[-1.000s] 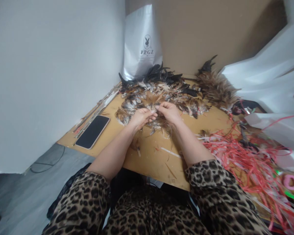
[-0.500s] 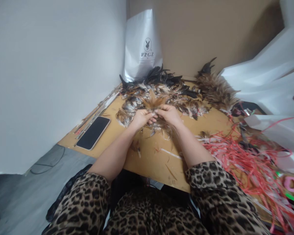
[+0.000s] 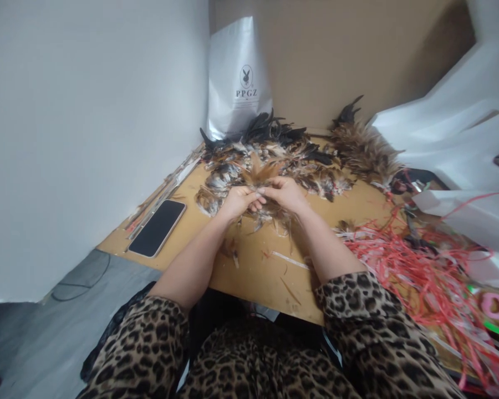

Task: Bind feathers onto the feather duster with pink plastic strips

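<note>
Over the middle of the table, my left hand (image 3: 240,201) and my right hand (image 3: 288,194) meet at the fingertips. Both are closed on a small fan of orange-brown feathers (image 3: 258,173), whose tips spread upward and away from me. The lower ends are hidden by my fingers. Just behind the hands lies a wide pile of mottled feathers (image 3: 222,180) in brown, white and grey, with black feathers (image 3: 270,128) along its far side. Loose feather bits (image 3: 280,220) lie under and in front of my fingers.
A black-screened phone (image 3: 157,228) lies left on the table (image 3: 253,285). The silver bag (image 3: 237,66) stands at the back near the white wall (image 3: 91,122). Brown feathers (image 3: 366,149) lie far right. Tangled red strips (image 3: 407,271) and a pink ring (image 3: 495,306) lie to the right.
The view has shifted slightly. My hands stay together on the feathers with hardly any visible movement.
</note>
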`<state>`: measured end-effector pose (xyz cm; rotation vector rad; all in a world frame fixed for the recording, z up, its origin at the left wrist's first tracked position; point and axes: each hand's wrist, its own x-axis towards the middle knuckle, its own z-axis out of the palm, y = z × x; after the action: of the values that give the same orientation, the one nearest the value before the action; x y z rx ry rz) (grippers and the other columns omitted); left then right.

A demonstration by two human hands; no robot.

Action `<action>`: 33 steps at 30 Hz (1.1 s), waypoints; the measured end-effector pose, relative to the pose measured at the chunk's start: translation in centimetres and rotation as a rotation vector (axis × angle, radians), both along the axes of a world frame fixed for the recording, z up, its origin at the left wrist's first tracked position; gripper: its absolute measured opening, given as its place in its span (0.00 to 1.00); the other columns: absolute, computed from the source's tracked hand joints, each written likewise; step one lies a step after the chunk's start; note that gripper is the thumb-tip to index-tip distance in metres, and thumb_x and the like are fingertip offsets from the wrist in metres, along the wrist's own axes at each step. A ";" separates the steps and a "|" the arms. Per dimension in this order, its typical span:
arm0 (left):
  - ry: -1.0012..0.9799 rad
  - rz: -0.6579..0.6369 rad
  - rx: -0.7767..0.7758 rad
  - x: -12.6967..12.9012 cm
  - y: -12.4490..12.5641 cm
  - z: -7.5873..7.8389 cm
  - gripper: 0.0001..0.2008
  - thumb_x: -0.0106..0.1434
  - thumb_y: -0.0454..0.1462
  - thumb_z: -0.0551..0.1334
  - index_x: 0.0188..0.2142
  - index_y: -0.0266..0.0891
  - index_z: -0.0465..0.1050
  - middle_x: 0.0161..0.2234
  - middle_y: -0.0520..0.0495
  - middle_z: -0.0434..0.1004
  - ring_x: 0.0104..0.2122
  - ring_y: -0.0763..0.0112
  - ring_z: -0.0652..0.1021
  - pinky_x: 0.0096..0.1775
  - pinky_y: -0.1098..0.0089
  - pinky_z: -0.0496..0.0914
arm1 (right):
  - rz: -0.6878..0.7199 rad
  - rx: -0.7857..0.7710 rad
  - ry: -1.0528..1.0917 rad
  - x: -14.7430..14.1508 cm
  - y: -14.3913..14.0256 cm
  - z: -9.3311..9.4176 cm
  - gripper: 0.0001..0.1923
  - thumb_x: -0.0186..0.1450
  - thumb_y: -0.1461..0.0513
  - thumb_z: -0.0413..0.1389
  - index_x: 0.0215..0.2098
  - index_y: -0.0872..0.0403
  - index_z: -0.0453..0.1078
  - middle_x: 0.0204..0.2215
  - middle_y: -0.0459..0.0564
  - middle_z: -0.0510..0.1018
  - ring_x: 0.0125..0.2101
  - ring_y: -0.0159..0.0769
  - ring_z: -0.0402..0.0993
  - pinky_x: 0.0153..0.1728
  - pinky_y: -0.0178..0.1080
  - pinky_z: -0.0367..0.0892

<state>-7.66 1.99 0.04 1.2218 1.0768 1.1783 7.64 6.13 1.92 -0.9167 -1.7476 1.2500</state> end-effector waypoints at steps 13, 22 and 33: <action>-0.014 0.055 0.017 0.9 0.3 -0.8 0.10 0.50 0.39 0.66 0.27 0.31 0.75 0.23 0.45 0.78 0.20 0.76 0.74 0.25 0.76 0.68 | -0.109 0.100 0.019 -0.6 -0.7 0.2 0.14 0.48 0.54 0.62 0.26 0.57 0.71 0.20 0.44 0.71 0.24 0.30 0.65 0.24 0.32 0.58; 0.116 0.104 0.077 0.7 0.1 -0.2 0.08 0.54 0.35 0.64 0.22 0.33 0.75 0.21 0.46 0.77 0.18 0.78 0.72 0.25 0.77 0.67 | 0.072 0.096 0.056 0.1 -0.8 1.2 0.14 0.50 0.55 0.62 0.22 0.56 0.66 0.17 0.43 0.68 0.20 0.27 0.61 0.23 0.32 0.57; 0.080 -0.038 0.046 0.7 -0.1 0.1 0.10 0.54 0.39 0.64 0.27 0.31 0.76 0.25 0.43 0.79 0.22 0.75 0.76 0.25 0.77 0.67 | 0.000 0.216 0.022 0.0 -0.7 1.0 0.13 0.53 0.55 0.60 0.24 0.57 0.68 0.21 0.45 0.70 0.24 0.29 0.63 0.26 0.33 0.60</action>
<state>-6.94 1.88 0.19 1.3286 1.0864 1.1391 7.61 5.43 2.93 -0.7745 -1.8231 1.0428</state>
